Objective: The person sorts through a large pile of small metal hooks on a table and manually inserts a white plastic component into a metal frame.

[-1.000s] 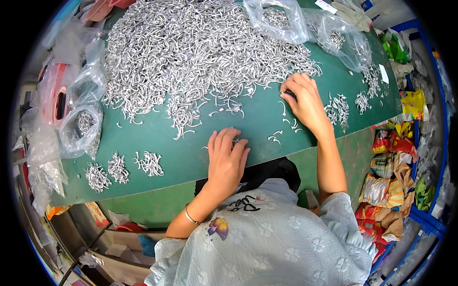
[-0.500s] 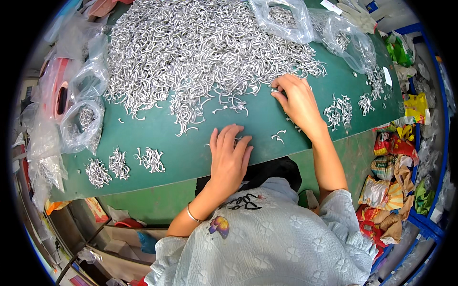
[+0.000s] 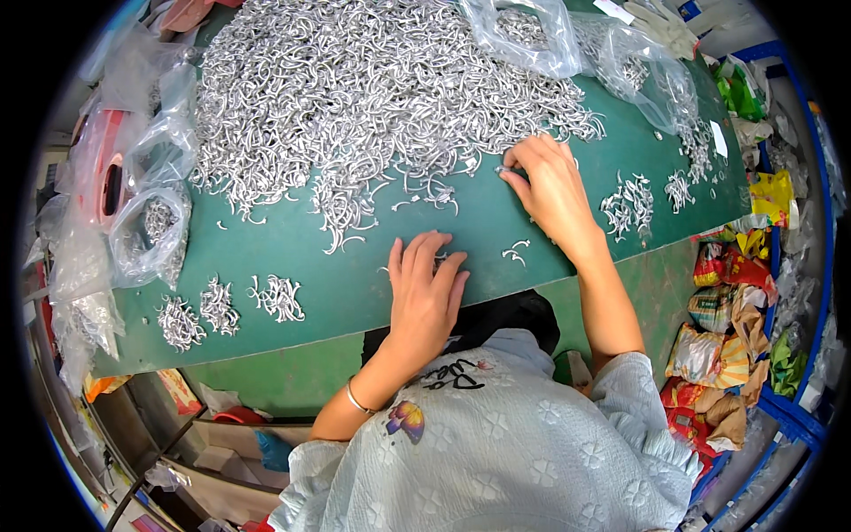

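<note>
Curved pieces [image 3: 381,97] near the right hand [image 3: 551,193] have long axes apparently pointing variously.

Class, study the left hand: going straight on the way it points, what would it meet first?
The left hand would probably first meet the loose silvery curved pieces at the near edge of the big pile, though the hand's height is unclear.

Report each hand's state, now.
Left hand: fingers loosely curled over the green table; whether it holds anything cannot be told.
Right hand: thumb and forefinger close together beside the pile of curved silvery pieces; grip cannot be told.
</note>
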`<action>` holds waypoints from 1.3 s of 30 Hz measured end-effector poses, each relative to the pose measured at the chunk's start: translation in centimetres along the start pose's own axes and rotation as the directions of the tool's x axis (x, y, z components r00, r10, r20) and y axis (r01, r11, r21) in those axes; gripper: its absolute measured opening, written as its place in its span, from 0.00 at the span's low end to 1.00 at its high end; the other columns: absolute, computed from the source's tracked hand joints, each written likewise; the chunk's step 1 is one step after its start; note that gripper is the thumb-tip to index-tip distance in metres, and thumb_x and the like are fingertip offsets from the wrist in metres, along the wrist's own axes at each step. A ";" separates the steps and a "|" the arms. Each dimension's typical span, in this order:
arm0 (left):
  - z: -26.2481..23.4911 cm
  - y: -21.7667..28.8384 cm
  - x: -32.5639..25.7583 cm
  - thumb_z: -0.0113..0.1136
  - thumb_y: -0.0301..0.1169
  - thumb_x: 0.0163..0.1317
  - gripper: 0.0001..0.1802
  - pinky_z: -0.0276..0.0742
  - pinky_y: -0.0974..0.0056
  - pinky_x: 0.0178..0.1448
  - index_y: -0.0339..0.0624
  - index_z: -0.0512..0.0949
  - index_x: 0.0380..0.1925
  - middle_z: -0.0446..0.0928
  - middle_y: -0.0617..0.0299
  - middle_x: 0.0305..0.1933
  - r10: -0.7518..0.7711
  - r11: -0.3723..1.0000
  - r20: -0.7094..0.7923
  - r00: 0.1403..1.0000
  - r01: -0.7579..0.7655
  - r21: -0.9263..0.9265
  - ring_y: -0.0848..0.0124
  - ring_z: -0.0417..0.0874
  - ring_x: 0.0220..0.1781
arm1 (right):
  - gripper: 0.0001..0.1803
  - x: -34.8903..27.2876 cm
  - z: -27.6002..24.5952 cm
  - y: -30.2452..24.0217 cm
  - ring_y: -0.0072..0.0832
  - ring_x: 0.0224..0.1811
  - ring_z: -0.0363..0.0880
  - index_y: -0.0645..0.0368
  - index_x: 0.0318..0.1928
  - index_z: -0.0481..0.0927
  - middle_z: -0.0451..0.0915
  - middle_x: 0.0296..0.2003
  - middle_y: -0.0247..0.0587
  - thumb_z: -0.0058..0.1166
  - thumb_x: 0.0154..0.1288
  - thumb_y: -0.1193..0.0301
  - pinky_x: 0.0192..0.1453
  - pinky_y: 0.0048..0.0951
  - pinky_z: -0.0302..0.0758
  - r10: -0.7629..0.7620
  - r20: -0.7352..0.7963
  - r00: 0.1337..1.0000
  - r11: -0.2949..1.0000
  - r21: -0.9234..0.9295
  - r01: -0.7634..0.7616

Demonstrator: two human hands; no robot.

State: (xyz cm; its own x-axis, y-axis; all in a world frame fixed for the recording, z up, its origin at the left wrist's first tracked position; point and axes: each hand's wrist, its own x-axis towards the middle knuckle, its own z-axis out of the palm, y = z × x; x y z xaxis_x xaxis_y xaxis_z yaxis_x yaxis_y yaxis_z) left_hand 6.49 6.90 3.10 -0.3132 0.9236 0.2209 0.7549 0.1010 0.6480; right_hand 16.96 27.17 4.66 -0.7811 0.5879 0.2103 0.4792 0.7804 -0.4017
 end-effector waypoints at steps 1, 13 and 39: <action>-0.1 -0.1 -0.1 0.65 0.22 0.54 0.15 0.55 0.41 0.70 0.40 0.78 0.43 0.72 0.54 0.55 -0.003 1.000 -0.003 1.000 0.003 0.002 0.54 0.71 0.61 | 0.10 -0.1 -0.2 -0.2 0.40 0.43 0.74 0.59 0.37 0.79 0.78 0.33 0.40 0.65 0.53 0.75 0.49 0.39 0.67 -0.005 0.031 1.000 1.000 -0.029 0.006; 0.0 0.0 -0.1 0.65 0.21 0.55 0.15 0.56 0.43 0.71 0.40 0.78 0.44 0.73 0.54 0.55 0.002 1.000 -0.026 1.000 -0.003 -0.012 0.56 0.73 0.60 | 0.06 -1.7 -3.0 0.8 0.35 0.46 0.72 0.58 0.34 0.79 0.75 0.36 0.36 0.62 0.56 0.75 0.51 0.37 0.64 -0.108 0.311 0.944 0.987 0.144 0.066; 0.1 0.3 0.0 0.61 0.20 0.58 0.19 0.59 0.48 0.67 0.39 0.76 0.51 0.74 0.55 0.56 0.013 0.999 -0.067 0.998 -0.011 0.031 0.58 0.74 0.58 | 0.02 -2.5 0.3 -3.2 0.37 0.40 0.72 0.57 0.31 0.80 0.76 0.31 0.37 0.59 0.57 0.74 0.45 0.37 0.64 -0.122 -0.050 0.991 0.975 0.180 0.129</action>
State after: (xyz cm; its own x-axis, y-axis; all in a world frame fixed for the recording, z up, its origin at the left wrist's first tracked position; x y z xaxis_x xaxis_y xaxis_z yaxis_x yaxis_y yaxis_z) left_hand 6.80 6.95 3.25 -0.3412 0.8982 0.2772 0.7755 0.1023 0.6230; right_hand 17.31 23.14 5.18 -0.8129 0.4979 0.3021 0.2940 0.7986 -0.5252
